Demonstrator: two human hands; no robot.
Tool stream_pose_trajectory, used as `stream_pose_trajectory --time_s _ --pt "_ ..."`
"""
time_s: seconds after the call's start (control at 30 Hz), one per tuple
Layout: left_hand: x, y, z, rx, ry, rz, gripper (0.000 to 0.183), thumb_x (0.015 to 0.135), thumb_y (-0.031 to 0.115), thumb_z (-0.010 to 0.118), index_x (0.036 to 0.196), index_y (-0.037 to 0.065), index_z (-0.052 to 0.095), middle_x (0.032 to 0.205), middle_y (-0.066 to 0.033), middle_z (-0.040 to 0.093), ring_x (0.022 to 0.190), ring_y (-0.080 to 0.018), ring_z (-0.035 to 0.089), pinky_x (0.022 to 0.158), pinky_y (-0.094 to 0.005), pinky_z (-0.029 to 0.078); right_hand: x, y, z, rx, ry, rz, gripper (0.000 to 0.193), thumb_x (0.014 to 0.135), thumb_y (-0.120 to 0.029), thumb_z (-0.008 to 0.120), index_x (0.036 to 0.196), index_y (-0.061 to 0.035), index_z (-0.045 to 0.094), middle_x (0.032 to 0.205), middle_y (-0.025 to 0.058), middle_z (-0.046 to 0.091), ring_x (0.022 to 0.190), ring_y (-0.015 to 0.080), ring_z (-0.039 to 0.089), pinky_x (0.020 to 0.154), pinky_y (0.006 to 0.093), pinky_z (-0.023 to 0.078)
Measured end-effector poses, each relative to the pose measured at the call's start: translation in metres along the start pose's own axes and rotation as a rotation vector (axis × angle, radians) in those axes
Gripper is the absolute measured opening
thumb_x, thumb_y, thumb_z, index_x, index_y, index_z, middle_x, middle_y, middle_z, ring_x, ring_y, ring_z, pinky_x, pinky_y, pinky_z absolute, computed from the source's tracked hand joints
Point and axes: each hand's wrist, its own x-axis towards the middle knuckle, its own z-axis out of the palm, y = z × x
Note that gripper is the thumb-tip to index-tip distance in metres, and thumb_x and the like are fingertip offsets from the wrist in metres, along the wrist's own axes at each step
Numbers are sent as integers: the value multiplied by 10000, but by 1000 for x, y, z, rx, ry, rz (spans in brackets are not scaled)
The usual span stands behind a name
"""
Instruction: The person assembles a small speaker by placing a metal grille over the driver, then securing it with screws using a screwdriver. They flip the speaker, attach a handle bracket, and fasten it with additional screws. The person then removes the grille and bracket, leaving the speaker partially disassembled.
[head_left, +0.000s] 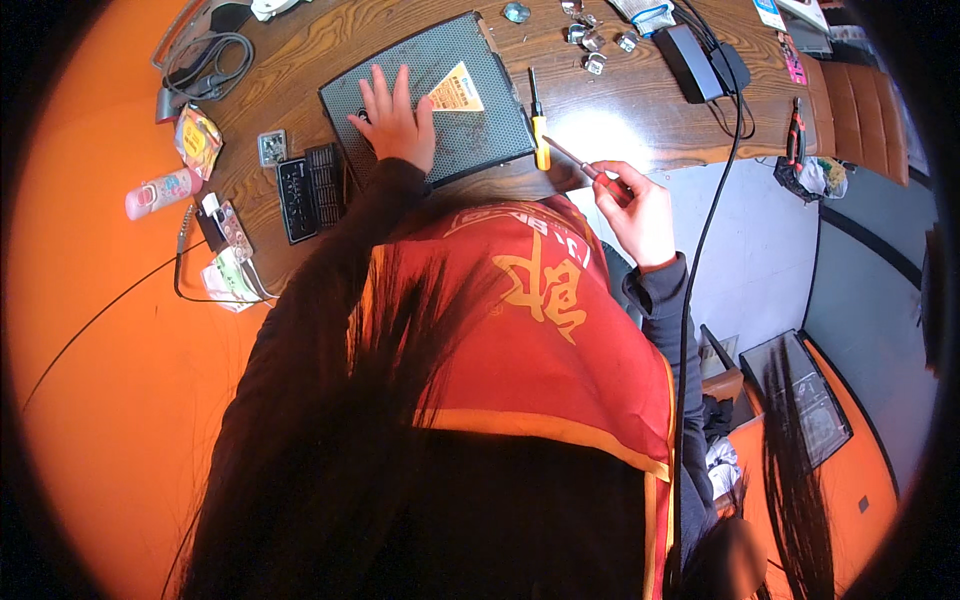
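1. Centrally, in the head view: grey mesh-topped case. Lies on wooden table, ahead of the body and slightly left; longer axis roughly left to right, right-hand end angled away from the body.
2. Nearer to the case: left hand, directly over the left part of the mesh. Farther: right hand, apart from the case, off its near right corner.
3. Left hand: palm down on the mesh, fingers spread wide; grasps nothing visible.
4. Right hand: thumb and fingers drawn together in a pinch; grips slim-shafted tool by the handle end. Shaft aimed up and left, toward the case.
5. Yellow-handled screwdriver: lies just beside the case's right edge, blade away from the body, in neither grip. Overlaps the tool's tip in view; contact unclear.
6. Triangular sticker: on the mesh, just right of the left thumb.
7. Small metal pieces: farther off, beyond the screwdriver, well apart from both hands.
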Motion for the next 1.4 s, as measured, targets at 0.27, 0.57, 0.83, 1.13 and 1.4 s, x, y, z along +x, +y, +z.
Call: stream_pose_trajectory --time_s 0.27,0.57,0.83,1.13,1.4 --pt "-38 25 11 137 -216 458 668 785 540 544 1372 307 326 1449 -216 164 1319 -452 144 931 -731 76 13 -12 3 -97 -115 62 178 804 -51 606 975 -24 646 781 106 668 699 89 638 634 235 506" --pt "-36 34 20 176 -238 452 683 785 587 511 1380 320 309 1441 -233 167 1301 -469 156 944 -717 61 45 -24 -11 -437 -304 -296 187 751 -65 616 935 -46 637 686 133 614 606 280 609 575 334 489" --pt "-35 36 24 165 -208 450 672 765 571 539 1356 308 358 1432 -235 186 1292 -469 177 946 -718 73 60 -41 5 -485 -337 -281 116 742 -71 591 839 -15 620 621 141 601 594 302 614 582 361 492" --pt "-33 40 29 97 -312 538 673 769 499 563 1332 172 392 1434 -190 204 1332 -347 186 922 -734 97 79 -102 34 -773 -270 -456 88 620 -96 638 681 -37 615 639 145 588 632 290 612 582 359 494" --pt "-29 43 34 108 -313 593 716 759 491 566 1343 133 359 1420 -128 277 1336 -246 227 978 -678 103 84 -103 44 -882 -363 -190 164 754 -79 545 859 26 616 751 179 627 703 260 645 597 374 521"
